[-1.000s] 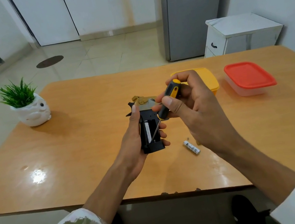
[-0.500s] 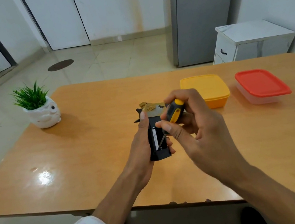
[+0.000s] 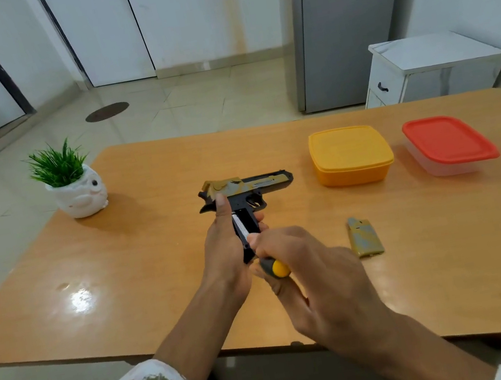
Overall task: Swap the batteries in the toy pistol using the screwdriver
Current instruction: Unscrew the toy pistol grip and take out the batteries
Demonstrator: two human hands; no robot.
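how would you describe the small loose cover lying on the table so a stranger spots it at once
Start at the wooden table and look at its right half, nearer the person than the yellow box. Just right of the right hand lies the cover, flat on the wood, touching nothing. It is the only small thin panel there, mottled tan and grey, not a plain box.

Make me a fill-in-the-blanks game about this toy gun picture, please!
The right hand holds a screwdriver whose handle is black and ____.
The left hand grips the toy pistol, its barrel pointing to the person's ____.
The clear box has a ____ lid.
The white pot holds a ____ plant.
Missing words: yellow, right, red, green.
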